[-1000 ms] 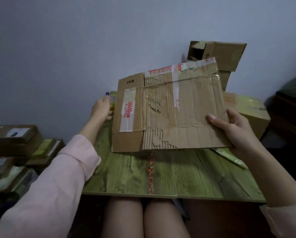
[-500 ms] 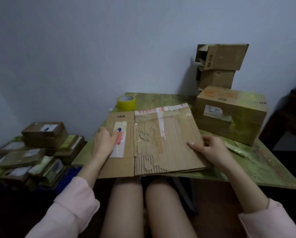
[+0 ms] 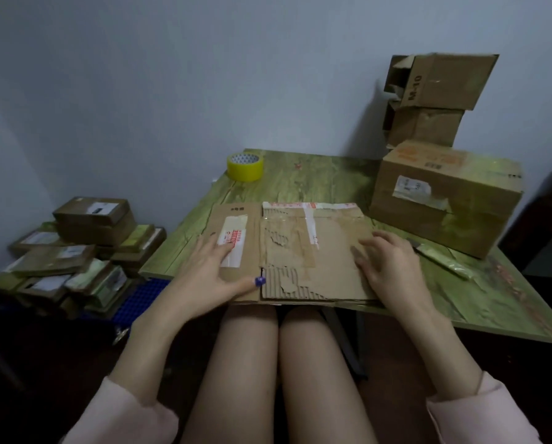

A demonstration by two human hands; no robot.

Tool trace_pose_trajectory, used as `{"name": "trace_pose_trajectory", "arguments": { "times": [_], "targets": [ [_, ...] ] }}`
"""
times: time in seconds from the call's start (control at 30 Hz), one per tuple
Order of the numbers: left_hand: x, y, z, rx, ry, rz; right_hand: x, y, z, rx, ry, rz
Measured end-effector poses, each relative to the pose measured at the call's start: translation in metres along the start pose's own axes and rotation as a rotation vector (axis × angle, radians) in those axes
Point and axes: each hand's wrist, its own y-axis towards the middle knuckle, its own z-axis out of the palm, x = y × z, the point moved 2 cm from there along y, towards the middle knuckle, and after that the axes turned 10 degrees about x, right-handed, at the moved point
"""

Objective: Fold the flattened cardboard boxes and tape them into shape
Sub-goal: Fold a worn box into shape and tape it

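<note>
We pressed flattened box [image 3: 303,248] on surface [image 3: 316,177]; left hand [image 3: 210,270], right hand [image 3: 387,264], each grip spread flat, pinching nothing. We judged: pry top layer open along side creases.

The flattened box [image 3: 300,261] lies at the counter's [image 3: 316,177] near edge under the left fingers [image 3: 219,249] and right fingers [image 3: 366,253]. The tape roll [image 3: 245,167] stands behind the left fingers. Stacked boxes [image 3: 444,200] stand behind the right fingers, with a slim tool [image 3: 438,261] beside them.

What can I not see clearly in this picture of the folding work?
Head view:
- Flattened brown cardboard box: underside hidden against green wooden table.
- Red print on its white tape strip: too small, blurred.
- Slim greenish object beside right hand: blurred, unidentifiable.
- Table's right corner: cut off by frame edge.
</note>
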Motion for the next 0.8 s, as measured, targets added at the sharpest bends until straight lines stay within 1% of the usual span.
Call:
{"name": "trace_pose_trajectory", "arguments": {
  "times": [0.07, 0.1, 0.17, 0.23, 0.3, 0.4, 0.5, 0.57, 0.63, 0.67, 0.73, 0.8],
  "targets": [
    [0.013, -0.012, 0.006, 0.006, -0.003, -0.011, 0.012, -0.005, 0.000, 0.009, 0.072, -0.144],
    [0.019, -0.016, 0.010, -0.009, -0.022, -0.014, 0.019, -0.009, 0.000, 0.054, 0.099, -0.169],
    [0.027, -0.022, 0.020, -0.048, -0.063, -0.006, 0.030, -0.016, 0.001, 0.184, 0.080, -0.154],
    [0.031, -0.023, 0.028, -0.094, -0.089, 0.003, 0.033, -0.020, 0.007, 0.319, -0.029, -0.113],
    [0.033, -0.021, 0.031, -0.120, -0.100, 0.008, 0.032, -0.022, 0.013, 0.406, -0.125, -0.101],
    [0.036, -0.019, 0.032, -0.112, -0.083, -0.003, 0.037, -0.020, 0.013, 0.434, -0.126, -0.103],
    [0.034, -0.021, 0.029, -0.081, 0.009, -0.055, 0.049, -0.019, 0.009, 0.461, -0.171, -0.109],
    [0.028, -0.023, 0.026, -0.071, 0.097, -0.110, 0.060, -0.020, 0.011, 0.408, -0.209, -0.162],
    [0.017, -0.025, 0.023, -0.079, 0.228, -0.149, 0.075, -0.023, 0.015, 0.335, -0.095, -0.263],
    [0.011, -0.025, 0.023, -0.082, 0.299, -0.151, 0.083, -0.025, 0.019, 0.335, -0.038, -0.303],
    [0.001, -0.029, 0.022, -0.053, 0.396, -0.136, 0.095, -0.024, 0.029, 0.396, -0.071, -0.327],
    [-0.004, -0.036, 0.017, -0.010, 0.439, -0.099, 0.097, -0.017, 0.035, 0.425, -0.148, -0.300]
  ]
}}
